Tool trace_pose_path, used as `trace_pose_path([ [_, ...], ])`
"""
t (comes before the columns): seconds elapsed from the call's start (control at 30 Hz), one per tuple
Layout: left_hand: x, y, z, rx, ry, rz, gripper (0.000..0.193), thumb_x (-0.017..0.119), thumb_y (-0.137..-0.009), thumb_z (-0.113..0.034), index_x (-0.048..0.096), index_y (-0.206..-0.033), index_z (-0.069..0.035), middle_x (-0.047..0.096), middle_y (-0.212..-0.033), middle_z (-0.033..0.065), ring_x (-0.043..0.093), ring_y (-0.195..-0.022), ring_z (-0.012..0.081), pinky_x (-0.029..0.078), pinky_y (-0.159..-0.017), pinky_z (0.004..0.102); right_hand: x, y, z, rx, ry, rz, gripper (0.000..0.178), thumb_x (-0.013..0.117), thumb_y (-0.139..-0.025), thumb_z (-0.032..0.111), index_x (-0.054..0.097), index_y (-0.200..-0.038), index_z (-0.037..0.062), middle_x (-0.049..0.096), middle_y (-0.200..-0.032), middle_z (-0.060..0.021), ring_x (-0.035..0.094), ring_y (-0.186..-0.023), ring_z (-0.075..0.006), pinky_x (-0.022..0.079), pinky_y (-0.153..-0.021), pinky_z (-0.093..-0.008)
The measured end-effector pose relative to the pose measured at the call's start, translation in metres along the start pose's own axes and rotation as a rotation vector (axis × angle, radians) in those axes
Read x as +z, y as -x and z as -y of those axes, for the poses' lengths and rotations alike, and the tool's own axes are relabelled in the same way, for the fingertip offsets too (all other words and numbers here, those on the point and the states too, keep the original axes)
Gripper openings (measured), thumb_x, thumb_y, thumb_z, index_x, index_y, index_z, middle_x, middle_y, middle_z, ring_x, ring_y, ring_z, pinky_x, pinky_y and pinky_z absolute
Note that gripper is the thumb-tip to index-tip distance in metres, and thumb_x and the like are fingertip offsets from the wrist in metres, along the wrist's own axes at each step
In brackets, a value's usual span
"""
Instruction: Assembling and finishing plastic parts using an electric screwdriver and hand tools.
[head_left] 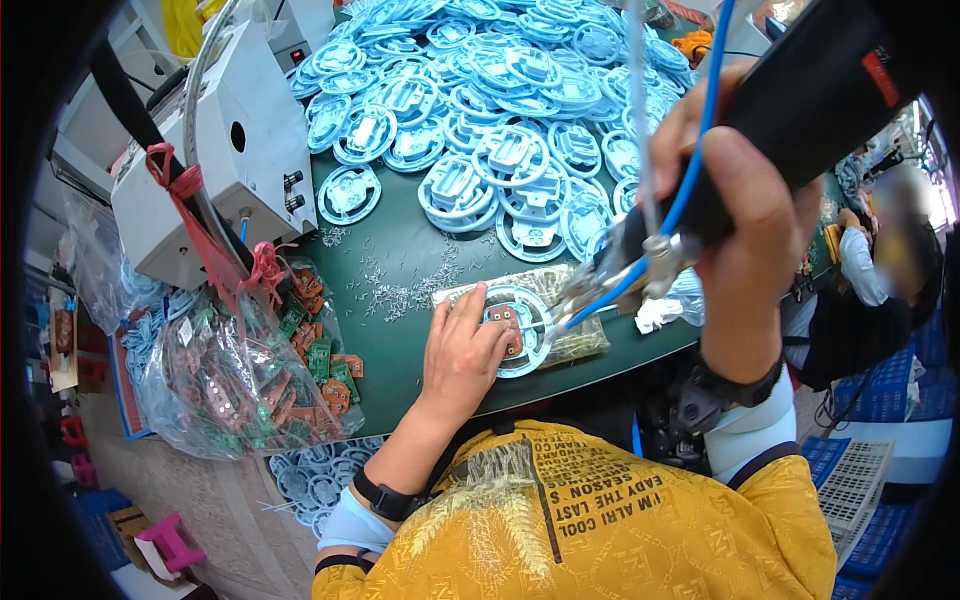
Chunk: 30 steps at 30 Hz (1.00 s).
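My left hand (460,352) holds a light blue round plastic part (535,308) steady, its fingertips pressing at the left side beside a small brown circuit board (513,343) inside the ring. Under the part lies a flat block wrapped in clear tape (583,342). My right hand (758,205) is wrapped round a thick black electric screwdriver (812,92), tilted with its metal nose down over the right side of the part. Along it runs a blue tube (690,180). Whether the tip touches a screw is too blurred to tell.
A large heap of light blue round parts (500,70) covers the far bench. Loose screws (410,290) lie on the green top (350,250). At left stand a grey control box (230,130) and a clear bag of circuit boards (240,390). A person (870,280) sits at right.
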<state>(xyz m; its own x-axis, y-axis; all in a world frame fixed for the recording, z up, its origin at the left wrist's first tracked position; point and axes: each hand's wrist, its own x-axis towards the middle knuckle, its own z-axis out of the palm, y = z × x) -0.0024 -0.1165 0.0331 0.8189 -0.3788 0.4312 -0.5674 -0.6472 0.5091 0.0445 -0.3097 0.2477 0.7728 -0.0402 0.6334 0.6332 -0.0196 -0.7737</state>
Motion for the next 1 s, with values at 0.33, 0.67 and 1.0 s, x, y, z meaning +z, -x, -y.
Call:
trace_pose_path([
  [0.33,0.004,0.004,0.005,0.027,0.062,-0.063,0.012,0.072,-0.081,-0.007,0.067,-0.092,-0.003,0.056,-0.133,0.0268,0.057,-0.119,0.0383,0.039,-0.102,0.0496,-0.01,-0.011,-0.002,0.016,-0.149,0.128,0.042,0.056,-0.09,0.01,0.047,-0.128,-0.0035,0.055,-0.083,-0.0109,0.061,-0.067,-0.0206,0.05,-0.058,-0.0304],
  [0.67,0.005,0.006,0.01,0.013,0.065,0.003,0.015,0.073,-0.084,-0.013,0.07,-0.096,-0.005,0.056,-0.134,0.0256,0.056,-0.121,0.0364,0.04,-0.101,0.052,0.017,0.01,-0.02,0.116,-0.094,0.135,0.042,0.065,-0.086,0.004,0.048,-0.124,-0.002,0.058,-0.08,-0.0104,0.064,-0.063,-0.0204,0.051,-0.058,-0.0312],
  [1.0,0.004,0.006,0.009,0.008,0.067,0.004,0.018,0.073,-0.081,-0.01,0.07,-0.098,-0.005,0.055,-0.135,0.0259,0.056,-0.121,0.0366,0.039,-0.102,0.0521,0.017,0.01,-0.025,0.085,-0.05,0.134,0.041,0.066,-0.086,0.006,0.049,-0.123,-0.003,0.06,-0.082,-0.0104,0.065,-0.063,-0.0204,0.052,-0.059,-0.031],
])
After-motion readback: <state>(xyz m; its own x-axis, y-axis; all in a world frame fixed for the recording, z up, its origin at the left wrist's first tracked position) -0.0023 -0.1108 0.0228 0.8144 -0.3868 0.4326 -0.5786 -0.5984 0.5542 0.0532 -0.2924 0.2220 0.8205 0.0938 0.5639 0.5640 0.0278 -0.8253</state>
